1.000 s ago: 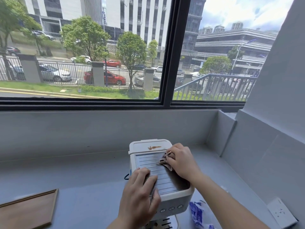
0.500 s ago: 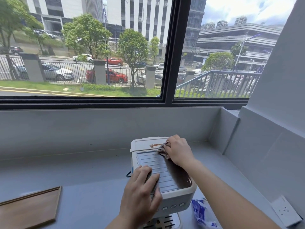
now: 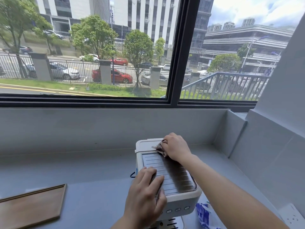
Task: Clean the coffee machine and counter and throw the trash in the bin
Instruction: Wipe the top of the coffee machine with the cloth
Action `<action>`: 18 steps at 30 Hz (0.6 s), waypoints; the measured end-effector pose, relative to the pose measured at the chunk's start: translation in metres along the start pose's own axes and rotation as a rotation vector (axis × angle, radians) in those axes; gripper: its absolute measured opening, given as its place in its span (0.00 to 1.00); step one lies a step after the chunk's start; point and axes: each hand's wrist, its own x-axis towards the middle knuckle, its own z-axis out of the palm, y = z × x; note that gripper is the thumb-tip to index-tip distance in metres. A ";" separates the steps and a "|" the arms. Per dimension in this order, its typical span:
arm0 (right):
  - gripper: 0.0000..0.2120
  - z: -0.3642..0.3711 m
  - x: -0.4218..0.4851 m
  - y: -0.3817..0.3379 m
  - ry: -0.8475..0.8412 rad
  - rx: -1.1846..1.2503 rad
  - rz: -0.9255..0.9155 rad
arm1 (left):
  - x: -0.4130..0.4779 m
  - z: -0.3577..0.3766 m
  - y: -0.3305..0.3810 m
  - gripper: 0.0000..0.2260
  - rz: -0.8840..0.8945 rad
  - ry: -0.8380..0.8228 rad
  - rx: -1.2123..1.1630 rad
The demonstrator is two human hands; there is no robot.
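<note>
A white coffee machine (image 3: 179,200) stands on the grey counter (image 3: 92,192), seen from above, with a ribbed metal top plate and a white lid at its far end. My right hand (image 3: 177,148) presses a crumpled, brown-stained wipe (image 3: 160,148) onto the far lid, covering the spot where a brown stain was. My left hand (image 3: 145,195) lies flat on the near left part of the ribbed plate and grips the machine's edge. A blue and white wrapper (image 3: 203,215) lies on the counter right of the machine.
A wooden tray (image 3: 31,207) lies at the near left of the counter. A white wall socket (image 3: 293,217) sits at the lower right. Grey walls rise behind and to the right, below a wide window. No bin is in view.
My right hand has slid the wipe away from me, from the ribbed plate up onto the far lid, over the brown stain. My left hand has stayed on the machine.
</note>
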 end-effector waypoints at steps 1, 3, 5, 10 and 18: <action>0.15 0.002 0.004 -0.011 -0.001 -0.014 -0.003 | 0.000 0.000 0.000 0.11 0.000 0.001 0.005; 0.15 0.012 0.000 -0.026 0.001 -0.020 -0.062 | 0.000 0.000 0.000 0.11 -0.001 -0.004 0.003; 0.14 0.019 -0.016 -0.025 0.046 -0.006 -0.176 | 0.000 0.000 0.000 0.12 0.002 -0.003 -0.003; 0.12 0.010 -0.010 0.009 0.049 0.053 -0.089 | 0.001 0.000 0.000 0.12 -0.004 0.001 0.008; 0.21 0.029 0.006 -0.032 0.001 0.065 -0.142 | 0.000 -0.001 0.001 0.12 -0.013 0.001 -0.004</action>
